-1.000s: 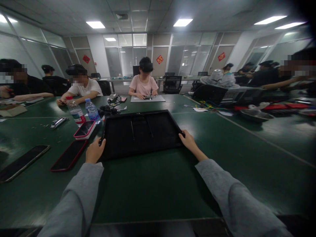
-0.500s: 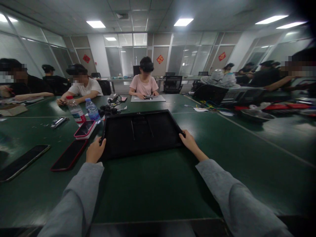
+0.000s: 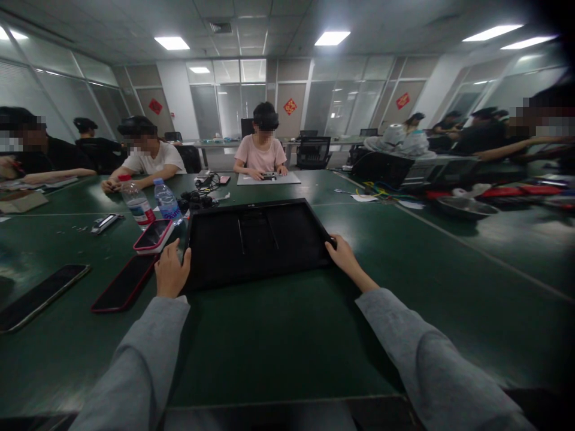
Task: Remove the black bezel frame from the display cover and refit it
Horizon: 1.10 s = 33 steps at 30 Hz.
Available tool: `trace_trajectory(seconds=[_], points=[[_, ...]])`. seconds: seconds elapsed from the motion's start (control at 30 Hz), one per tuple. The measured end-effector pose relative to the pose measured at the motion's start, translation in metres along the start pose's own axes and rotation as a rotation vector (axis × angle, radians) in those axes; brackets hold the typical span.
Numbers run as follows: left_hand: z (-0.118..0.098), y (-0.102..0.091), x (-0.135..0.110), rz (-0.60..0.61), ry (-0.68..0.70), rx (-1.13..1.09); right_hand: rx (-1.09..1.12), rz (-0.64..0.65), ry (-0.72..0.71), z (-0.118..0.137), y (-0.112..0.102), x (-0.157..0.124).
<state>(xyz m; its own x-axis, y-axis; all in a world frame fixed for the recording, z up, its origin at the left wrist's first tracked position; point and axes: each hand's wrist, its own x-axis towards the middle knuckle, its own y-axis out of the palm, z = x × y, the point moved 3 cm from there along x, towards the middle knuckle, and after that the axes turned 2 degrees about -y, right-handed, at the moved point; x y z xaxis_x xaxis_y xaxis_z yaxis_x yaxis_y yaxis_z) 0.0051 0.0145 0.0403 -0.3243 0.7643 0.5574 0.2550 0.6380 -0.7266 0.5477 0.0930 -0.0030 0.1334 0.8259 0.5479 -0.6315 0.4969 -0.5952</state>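
A flat black monitor panel (image 3: 256,239) lies on the green table (image 3: 278,341) in front of me. My left hand (image 3: 171,272) rests at the panel's near left edge with fingers raised and partly apart, thumb against the frame. My right hand (image 3: 344,254) grips the panel's near right edge, fingers curled over the rim. Both my arms wear grey sleeves.
Left of the panel lie a red-cased phone (image 3: 123,284), a pink-cased phone (image 3: 153,234) and a dark phone (image 3: 42,296). Two water bottles (image 3: 166,200) stand behind them beside black cables (image 3: 197,200). Several people sit around the table; a metal bowl (image 3: 465,208) is at right.
My left hand has loosened from the panel's left edge and lifted its fingers slightly. The right hand and the panel stay put.
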Motion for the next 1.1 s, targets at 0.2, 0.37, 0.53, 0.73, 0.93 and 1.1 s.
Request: trace_trajectory(seconds=[0.2,0.37,0.53,0.73,0.93,1.1], points=[[-0.002,0.000,-0.002,0.009,0.027,0.017,-0.196,-0.151,-0.203,0.042,-0.012,-0.009],[0.010,0.014,0.000,0.190,-0.078,0.054,-0.339,0.063,-0.349,0.078,-0.002,-0.026],[0.017,0.023,0.003,0.405,-0.124,0.130,-0.394,0.242,-0.344,0.075,0.008,-0.031],[0.017,0.022,0.004,0.427,-0.129,0.128,-0.301,0.175,-0.330,0.073,0.004,-0.027],[0.019,0.024,0.004,0.404,-0.118,0.122,-0.223,0.004,-0.302,0.075,-0.005,-0.022],[0.020,0.025,0.004,0.390,-0.137,0.113,-0.302,0.005,-0.221,0.067,-0.002,-0.025]])
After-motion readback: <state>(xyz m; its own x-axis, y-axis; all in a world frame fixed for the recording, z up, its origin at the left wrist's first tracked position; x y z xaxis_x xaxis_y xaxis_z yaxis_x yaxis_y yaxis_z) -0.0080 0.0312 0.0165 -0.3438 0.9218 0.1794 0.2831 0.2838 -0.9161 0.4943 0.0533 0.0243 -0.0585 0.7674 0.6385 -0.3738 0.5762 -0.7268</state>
